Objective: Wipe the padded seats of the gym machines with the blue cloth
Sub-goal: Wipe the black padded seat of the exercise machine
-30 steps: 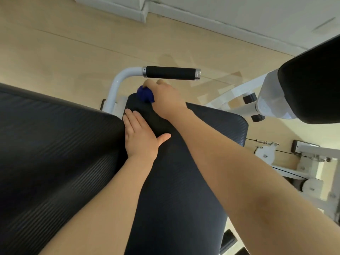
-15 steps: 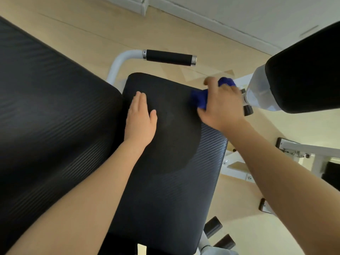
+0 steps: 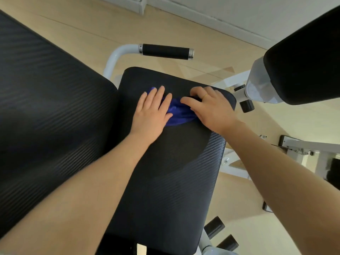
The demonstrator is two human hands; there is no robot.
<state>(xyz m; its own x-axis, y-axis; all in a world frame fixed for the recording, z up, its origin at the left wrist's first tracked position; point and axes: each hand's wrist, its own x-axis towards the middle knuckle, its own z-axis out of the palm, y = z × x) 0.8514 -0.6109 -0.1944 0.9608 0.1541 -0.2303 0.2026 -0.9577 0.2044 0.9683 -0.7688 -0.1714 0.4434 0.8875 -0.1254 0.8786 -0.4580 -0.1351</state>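
The black padded seat of a gym machine lies below me in the head view. The blue cloth is bunched on the seat's far part, between my two hands. My left hand lies flat on the cloth's left end with its fingers spread. My right hand presses on the cloth's right end with fingers curled over it; a ring shows on one finger. Much of the cloth is hidden under both palms.
A large black back pad fills the left side. A black-gripped handle on a white tube juts out beyond the seat. Another black pad hangs at upper right. White machine frame parts stand on the pale wooden floor at right.
My right hand carried the cloth from the seat's far left corner to its right edge, then back to the middle. My left hand shifted right onto the cloth.
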